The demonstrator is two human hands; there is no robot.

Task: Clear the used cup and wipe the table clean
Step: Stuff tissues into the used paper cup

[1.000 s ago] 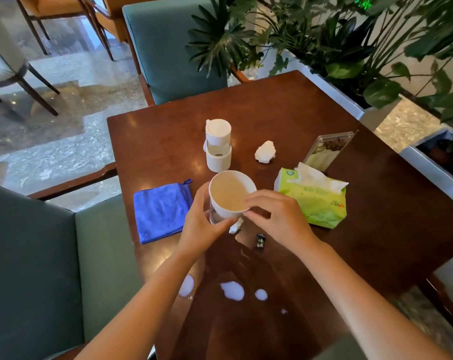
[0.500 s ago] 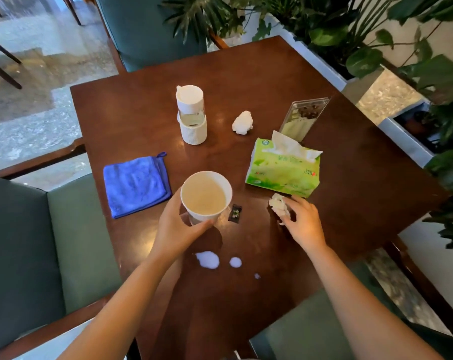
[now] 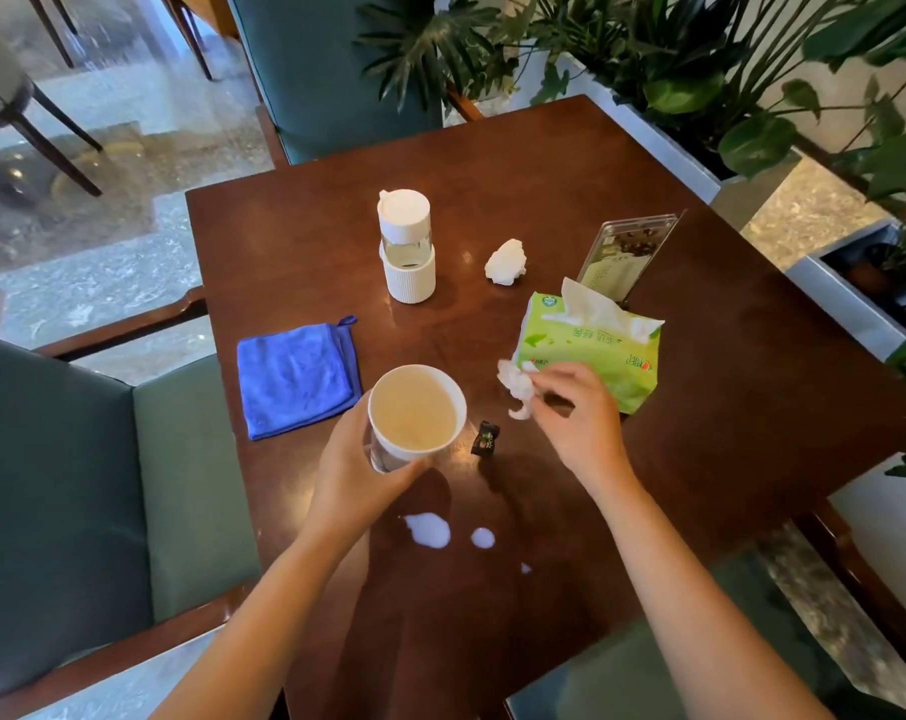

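Both hands are busy: the left hand [image 3: 359, 467] grips the white paper cup of pale milky drink [image 3: 416, 412] round its side, holding it at the near middle of the dark polished wooden counter [image 3: 726, 387], while the right hand [image 3: 575, 413] pinches a crumpled white tissue scrap [image 3: 515, 384] between its fingertips, just in front of the green soft pack of tissues [image 3: 591, 350]

To do this step well, I would drop the scrap into the cup (it looks fairly full, so lower it gently) and keep the cup level as it leaves the counter. Another crumpled white tissue ball [image 3: 505, 262] and a small black sweet wrapper [image 3: 485, 438] look like rubbish to gather too. White spilled droplets [image 3: 430, 530] lie near the front edge; the folded blue microfibre cloth [image 3: 297, 379] lies left of the cup, ready for wiping
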